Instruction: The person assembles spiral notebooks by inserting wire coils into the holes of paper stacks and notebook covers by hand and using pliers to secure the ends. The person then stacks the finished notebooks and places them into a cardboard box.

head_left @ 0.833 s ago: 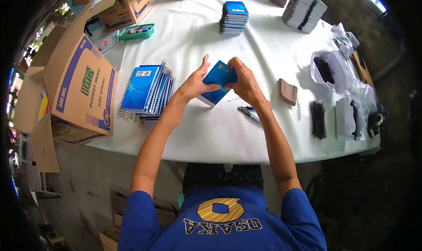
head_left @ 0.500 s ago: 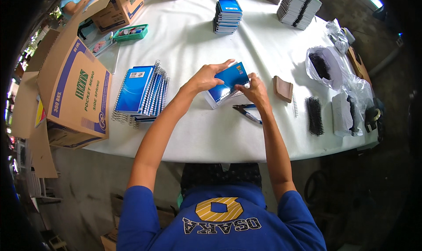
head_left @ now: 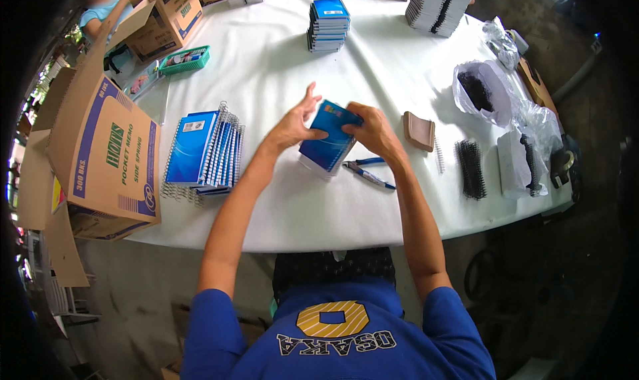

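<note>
Between my hands is a small blue notebook, tilted, with white pages showing at its lower edge. My left hand grips its left side, the thumb lying on the cover and a finger raised. From the upper right, my right hand is closed on the other edge, its thumb pressed on the cover. Just below that hand lie blue-handled pliers. A brown curved block rests to the right, with a thin spiral coil beside it. Spiral-bound blue notebooks are piled at the left.
A large open cardboard box stands at the left edge. Farther back are a green basket and a blue notebook stack. Black coils and a plastic bag of coils lie right. Another person is at far left.
The notebook has turned more upright and shifted slightly left and down. My right hand has moved up over its upper right edge, and my left hand has opened its fingers upward.
</note>
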Available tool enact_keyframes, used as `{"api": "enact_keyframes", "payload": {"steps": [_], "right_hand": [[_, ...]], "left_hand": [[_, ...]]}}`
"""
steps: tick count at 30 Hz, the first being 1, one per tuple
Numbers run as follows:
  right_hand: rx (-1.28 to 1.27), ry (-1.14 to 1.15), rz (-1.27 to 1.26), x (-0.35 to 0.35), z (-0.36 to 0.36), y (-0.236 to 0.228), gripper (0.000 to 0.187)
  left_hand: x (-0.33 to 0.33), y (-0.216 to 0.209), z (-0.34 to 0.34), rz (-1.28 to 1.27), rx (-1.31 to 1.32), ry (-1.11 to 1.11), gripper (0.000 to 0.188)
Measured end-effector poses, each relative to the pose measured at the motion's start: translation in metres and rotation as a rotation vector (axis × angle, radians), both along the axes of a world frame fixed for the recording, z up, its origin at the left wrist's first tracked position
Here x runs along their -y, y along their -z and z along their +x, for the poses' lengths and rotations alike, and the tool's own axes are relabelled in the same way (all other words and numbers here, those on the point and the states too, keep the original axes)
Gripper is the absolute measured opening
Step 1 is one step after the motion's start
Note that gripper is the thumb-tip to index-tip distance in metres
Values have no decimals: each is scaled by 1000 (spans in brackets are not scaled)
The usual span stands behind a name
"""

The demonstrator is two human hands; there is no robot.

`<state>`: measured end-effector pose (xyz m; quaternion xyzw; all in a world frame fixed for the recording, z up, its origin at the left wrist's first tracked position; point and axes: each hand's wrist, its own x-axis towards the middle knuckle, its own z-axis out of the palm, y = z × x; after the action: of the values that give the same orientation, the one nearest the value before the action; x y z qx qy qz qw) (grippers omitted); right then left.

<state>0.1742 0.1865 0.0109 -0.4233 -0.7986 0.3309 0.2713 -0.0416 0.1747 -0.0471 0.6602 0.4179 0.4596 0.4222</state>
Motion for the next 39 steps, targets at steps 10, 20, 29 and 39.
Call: {"api": "enact_keyframes", "payload": {"steps": [10, 20, 29, 39], "right_hand": [[-790, -84, -211, 51, 15, -1, 77], [-713, -50, -347, 101, 5, 49, 16], [-566, -2, -356, 115, -4, 73, 24], [-608, -97, -398, 106, 9, 87, 24]], "left_hand": [[105, -3, 10, -262, 1080, -86, 45], [158, 0, -9, -59, 353, -264, 105], [159, 14, 28, -69, 320, -240, 96], [148, -47, 67, 438, -959, -374, 77]]}}
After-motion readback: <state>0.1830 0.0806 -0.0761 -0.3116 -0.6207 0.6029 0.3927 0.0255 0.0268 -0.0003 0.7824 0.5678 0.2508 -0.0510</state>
